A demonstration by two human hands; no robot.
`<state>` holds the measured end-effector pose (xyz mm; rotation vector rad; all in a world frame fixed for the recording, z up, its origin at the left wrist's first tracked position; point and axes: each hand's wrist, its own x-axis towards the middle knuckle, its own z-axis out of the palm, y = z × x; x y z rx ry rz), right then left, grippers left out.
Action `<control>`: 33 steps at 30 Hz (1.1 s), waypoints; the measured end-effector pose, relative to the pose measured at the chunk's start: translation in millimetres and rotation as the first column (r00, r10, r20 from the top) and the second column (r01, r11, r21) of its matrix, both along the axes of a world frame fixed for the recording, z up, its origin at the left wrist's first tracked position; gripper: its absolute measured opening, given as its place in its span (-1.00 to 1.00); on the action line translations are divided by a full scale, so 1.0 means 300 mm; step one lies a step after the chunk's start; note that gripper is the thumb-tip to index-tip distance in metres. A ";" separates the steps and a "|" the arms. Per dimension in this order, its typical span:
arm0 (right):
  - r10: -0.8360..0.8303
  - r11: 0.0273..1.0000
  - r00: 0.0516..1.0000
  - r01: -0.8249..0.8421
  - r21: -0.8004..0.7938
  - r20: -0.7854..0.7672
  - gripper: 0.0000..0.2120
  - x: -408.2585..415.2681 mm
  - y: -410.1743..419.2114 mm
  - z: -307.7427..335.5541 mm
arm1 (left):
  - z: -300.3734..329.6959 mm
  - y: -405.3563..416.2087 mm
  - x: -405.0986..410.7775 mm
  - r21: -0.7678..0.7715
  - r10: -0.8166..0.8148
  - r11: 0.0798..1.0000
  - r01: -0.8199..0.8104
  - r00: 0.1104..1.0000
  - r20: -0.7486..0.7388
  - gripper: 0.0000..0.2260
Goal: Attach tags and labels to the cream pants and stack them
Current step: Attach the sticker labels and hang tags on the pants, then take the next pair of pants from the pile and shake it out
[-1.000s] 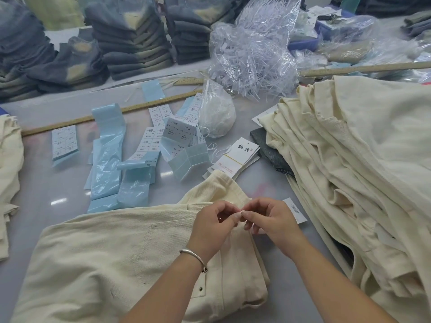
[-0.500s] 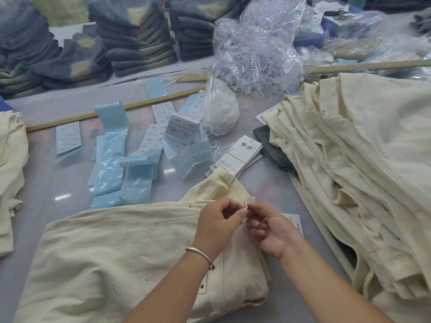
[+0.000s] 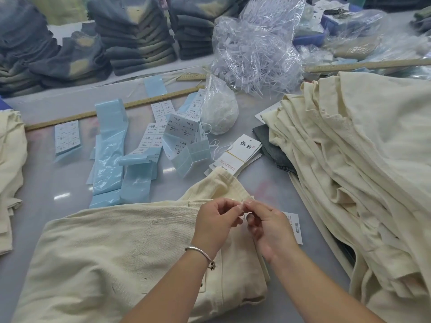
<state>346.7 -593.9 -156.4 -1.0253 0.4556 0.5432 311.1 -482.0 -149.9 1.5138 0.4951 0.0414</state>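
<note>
A glossy grey tabletop (image 3: 58, 190) fills the near view, reflecting a few bright spots of overhead light. A folded pair of cream pants (image 3: 112, 259) lies flat on it at the near edge, waistband toward the right. Both hands meet just above the waistband corner: the left hand (image 3: 215, 223), with a silver bangle (image 3: 201, 251) on its wrist, and the right hand (image 3: 270, 229) each have fingers curled, pinching a small pale piece (image 3: 243, 204) between their tips; it looks like a loop of tag string, though it is too small to be sure. A white hang tag (image 3: 294, 226) lies under the right hand, partly hidden, resting at the edge of the pants.

To the right, a tall slumped heap of cream pants (image 3: 349, 164) covers that side of the tabletop, with a dark grey fabric piece (image 3: 271, 145) poking out from beneath it. A second, smaller cream stack (image 3: 10, 173) sits at the left edge. In the middle lie light blue backing strips (image 3: 108, 157), sheets of printed size stickers (image 3: 67, 135), a banded bundle of hang tags (image 3: 235, 155), and a small clear bag of white string (image 3: 219, 108). Behind these, a long wooden ruler (image 3: 112, 108) runs diagonally, and a large crumpled plastic bag of clear fasteners (image 3: 258, 50) stands near the back. Stacks of folded blue-grey washed jeans (image 3: 133, 36) line the far side.
</note>
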 end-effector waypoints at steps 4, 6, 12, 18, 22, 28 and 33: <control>-0.034 0.997 0.998 0.037 -0.062 0.061 -0.88 -0.013 0.012 -0.005 | -0.010 0.002 -0.001 0.018 -0.009 1.000 0.009 1.000 0.011 -0.89; -0.023 0.997 0.998 0.027 -0.071 0.056 -0.87 -0.015 0.016 -0.001 | -0.020 0.010 -0.004 0.034 -0.011 0.999 0.011 1.000 0.014 -0.87; -0.022 0.998 1.000 0.023 -0.061 0.015 -0.90 -0.017 0.020 -0.002 | -0.050 0.042 -0.008 0.134 -0.032 0.991 0.026 0.999 0.038 -0.85; -0.055 0.996 0.998 0.053 -0.070 -0.036 -0.88 0.001 0.034 -0.002 | -0.071 0.007 -0.007 0.217 -0.018 0.976 0.005 0.998 0.057 -0.85; 0.051 0.967 0.998 -0.044 -0.250 0.021 -0.96 0.003 0.011 -0.011 | -0.051 0.026 -0.011 0.405 -0.088 0.909 0.096 0.995 -0.040 -0.89; 0.487 0.351 0.845 0.045 -0.935 0.223 -0.30 -0.014 -0.090 -0.054 | -0.015 0.212 -0.134 0.490 -0.125 0.858 0.157 0.987 -0.099 -0.87; 0.695 -0.084 0.711 -0.073 -0.994 -0.111 -0.23 -0.067 -0.049 -0.074 | -0.039 0.462 -0.373 0.609 -0.107 0.753 0.249 0.960 -0.260 -0.83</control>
